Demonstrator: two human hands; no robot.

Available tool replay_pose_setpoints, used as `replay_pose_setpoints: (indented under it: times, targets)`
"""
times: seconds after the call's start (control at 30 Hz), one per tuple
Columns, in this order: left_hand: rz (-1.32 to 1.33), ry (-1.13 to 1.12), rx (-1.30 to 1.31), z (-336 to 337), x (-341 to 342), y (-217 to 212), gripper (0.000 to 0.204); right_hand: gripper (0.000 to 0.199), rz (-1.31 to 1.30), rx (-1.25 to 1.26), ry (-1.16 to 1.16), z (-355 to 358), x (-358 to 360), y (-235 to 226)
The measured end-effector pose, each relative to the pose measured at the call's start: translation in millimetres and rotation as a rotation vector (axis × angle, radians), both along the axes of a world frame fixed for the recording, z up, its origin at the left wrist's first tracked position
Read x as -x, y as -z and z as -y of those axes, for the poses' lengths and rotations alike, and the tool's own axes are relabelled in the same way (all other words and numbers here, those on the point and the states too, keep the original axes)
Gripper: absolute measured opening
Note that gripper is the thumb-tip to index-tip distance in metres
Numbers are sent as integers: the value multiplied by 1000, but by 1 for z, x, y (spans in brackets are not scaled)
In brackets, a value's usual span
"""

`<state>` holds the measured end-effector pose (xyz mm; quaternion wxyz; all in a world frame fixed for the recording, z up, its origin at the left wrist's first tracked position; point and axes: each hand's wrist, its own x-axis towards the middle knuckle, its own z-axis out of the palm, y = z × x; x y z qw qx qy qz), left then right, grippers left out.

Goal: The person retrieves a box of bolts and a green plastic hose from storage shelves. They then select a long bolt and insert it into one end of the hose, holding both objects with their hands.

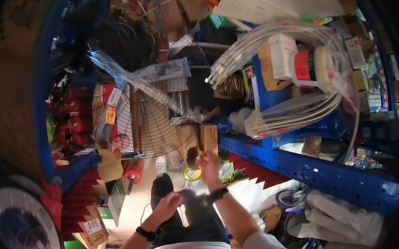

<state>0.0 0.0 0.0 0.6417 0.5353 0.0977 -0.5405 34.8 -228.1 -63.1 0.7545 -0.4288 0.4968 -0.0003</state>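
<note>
My left hand (pixel 169 202) is in front of my body above my dark trousers, its fingers curled closed. Anything inside it is too small or hidden to make out. Farther forward and to the right, my right hand (pixel 208 169) is raised with its fingers bent together; what they may pinch cannot be seen. It is nearest to an upright cardboard box (pixel 209 140) and a round yellow-rimmed item (pixel 192 173), which appears lower down. Dark bands circle both wrists. Beyond my hands, a round black wire grille (pixel 165 139) leans against the crowded shelf.
Blue shelf beams (pixel 307 167) run along the right. Coiled white tubing in plastic (pixel 298 116) lies on that shelf, by a red-and-black-banded spool (pixel 304 68). A red cylinder (pixel 134 170) stands left of my shoe (pixel 161 166). Red jagged-edged sheets (pixel 80 201) stick out at left.
</note>
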Motion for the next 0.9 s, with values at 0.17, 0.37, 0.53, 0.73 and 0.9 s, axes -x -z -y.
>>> replay_pose_setpoints:
  times: [0.17, 0.37, 0.53, 0.73, 0.9]
  targets:
    - [86, 151, -125, -18, -28, 48, 15, 15, 144, -4, 233, 61, -98, 101]
    - [-57, 39, -112, -25, -29, 25, 16, 29, -28, 91, 296, 140, -157, 146]
    - [-150, 55, -182, -20, -30, 38, 18, 35, -15, 63, 354, 174, -193, 183]
    - [-193, 74, -238, -38, 2, 77, 17, 47, -168, 139, 231, 206, -221, 248]
    - [93, 179, -72, -21, -24, 89, 20, 30, -91, 165, 77, 326, -176, 318]
